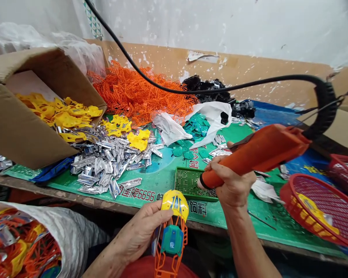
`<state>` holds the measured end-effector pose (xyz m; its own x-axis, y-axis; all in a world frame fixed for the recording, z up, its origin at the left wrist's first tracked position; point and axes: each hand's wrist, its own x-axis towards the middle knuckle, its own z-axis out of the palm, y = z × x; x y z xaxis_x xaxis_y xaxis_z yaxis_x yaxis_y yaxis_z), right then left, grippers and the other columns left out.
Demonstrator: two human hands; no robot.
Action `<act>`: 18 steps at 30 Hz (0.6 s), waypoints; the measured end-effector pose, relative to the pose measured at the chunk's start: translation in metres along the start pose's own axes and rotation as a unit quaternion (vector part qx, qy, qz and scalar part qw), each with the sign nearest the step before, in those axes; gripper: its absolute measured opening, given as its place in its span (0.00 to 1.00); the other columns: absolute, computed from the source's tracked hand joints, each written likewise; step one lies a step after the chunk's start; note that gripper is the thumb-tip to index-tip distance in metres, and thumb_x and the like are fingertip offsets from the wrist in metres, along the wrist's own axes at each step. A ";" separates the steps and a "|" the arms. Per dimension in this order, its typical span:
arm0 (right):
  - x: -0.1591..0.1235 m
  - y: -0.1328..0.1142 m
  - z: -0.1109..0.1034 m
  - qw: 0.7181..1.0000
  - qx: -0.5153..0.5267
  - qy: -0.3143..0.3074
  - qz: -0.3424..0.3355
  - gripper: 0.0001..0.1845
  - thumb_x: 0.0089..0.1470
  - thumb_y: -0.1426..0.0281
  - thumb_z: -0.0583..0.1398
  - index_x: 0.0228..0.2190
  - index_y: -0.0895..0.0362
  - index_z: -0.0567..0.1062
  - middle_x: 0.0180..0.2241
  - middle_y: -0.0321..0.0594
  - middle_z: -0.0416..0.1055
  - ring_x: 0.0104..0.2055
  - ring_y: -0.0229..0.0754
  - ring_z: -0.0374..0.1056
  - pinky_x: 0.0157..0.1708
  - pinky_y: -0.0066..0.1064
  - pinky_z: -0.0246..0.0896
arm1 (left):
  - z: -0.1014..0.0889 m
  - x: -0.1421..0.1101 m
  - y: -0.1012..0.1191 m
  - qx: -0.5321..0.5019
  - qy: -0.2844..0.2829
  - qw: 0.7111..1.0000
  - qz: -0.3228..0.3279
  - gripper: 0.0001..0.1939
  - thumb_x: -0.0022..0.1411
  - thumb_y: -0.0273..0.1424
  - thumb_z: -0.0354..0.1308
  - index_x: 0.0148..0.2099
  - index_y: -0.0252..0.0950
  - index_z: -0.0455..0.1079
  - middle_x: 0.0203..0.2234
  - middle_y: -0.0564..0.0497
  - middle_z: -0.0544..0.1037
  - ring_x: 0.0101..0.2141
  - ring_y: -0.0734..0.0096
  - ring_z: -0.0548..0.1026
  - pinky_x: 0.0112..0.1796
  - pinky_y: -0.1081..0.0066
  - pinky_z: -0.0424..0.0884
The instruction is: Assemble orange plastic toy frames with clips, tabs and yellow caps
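Left hand (pixel 142 231) closed firmly on a yellow-and-teal plastic toy assembly with orange lattice frame (pixel 172 239), held up off the bench at 6 o'clock. Right hand (pixel 232 181) wrapped round an orange corded handheld tool (pixel 258 154), tip above a green perforated plastic tray (pixel 188 183) at 1 o'clock. Shiny silver parts (pixel 107 166) heaped separately at 10 o'clock, apparently sorted by colour.

Wooden bench (pixel 60 197) under green mat (pixel 162 185), silver parts (pixel 104 166), orange frames (pixel 139 92).

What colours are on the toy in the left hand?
Yellow top, teal middle and orange frame on the plastic toy, seen best in the head view.
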<state>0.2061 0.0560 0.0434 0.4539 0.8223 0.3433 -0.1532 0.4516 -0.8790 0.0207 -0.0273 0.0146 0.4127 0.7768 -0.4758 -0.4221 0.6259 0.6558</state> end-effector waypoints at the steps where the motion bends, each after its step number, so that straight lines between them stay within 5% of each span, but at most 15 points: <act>1: 0.000 0.000 0.000 1.000 -0.003 -0.001 -0.001 0.09 0.36 0.71 0.69 0.20 0.59 0.73 0.20 0.33 0.70 0.21 0.38 0.65 0.24 0.35 0.64 | 0.000 -0.001 0.001 0.007 -0.006 1.000 -0.001 0.14 0.52 0.35 0.70 0.39 0.30 0.79 0.25 0.49 0.79 0.22 0.79 0.73 0.25 0.80 0.72; 11: 0.000 0.001 0.001 1.000 -0.014 -0.001 -0.001 0.10 0.35 0.70 0.69 0.20 0.58 0.72 0.20 0.33 0.71 0.21 0.38 0.65 0.24 0.35 0.64 | 0.000 0.002 -0.002 0.070 0.044 0.997 0.003 0.14 0.50 0.38 0.70 0.32 0.31 0.77 0.24 0.49 0.79 0.20 0.78 0.72 0.23 0.79 0.70; 18: -0.002 0.004 -0.001 0.999 -0.047 0.003 -0.020 0.11 0.37 0.70 0.69 0.21 0.57 0.72 0.21 0.32 0.71 0.22 0.38 0.66 0.27 0.36 0.65 | 0.002 0.002 -0.001 0.051 0.027 0.998 0.021 0.17 0.51 0.43 0.68 0.32 0.31 0.78 0.22 0.51 0.77 0.20 0.79 0.72 0.23 0.80 0.70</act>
<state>0.2054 0.0562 0.0389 0.4632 0.8022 0.3767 -0.0517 0.4488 -0.8922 0.0230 -0.0264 0.0144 0.3504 0.8070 -0.4754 -0.3534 0.5840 0.7308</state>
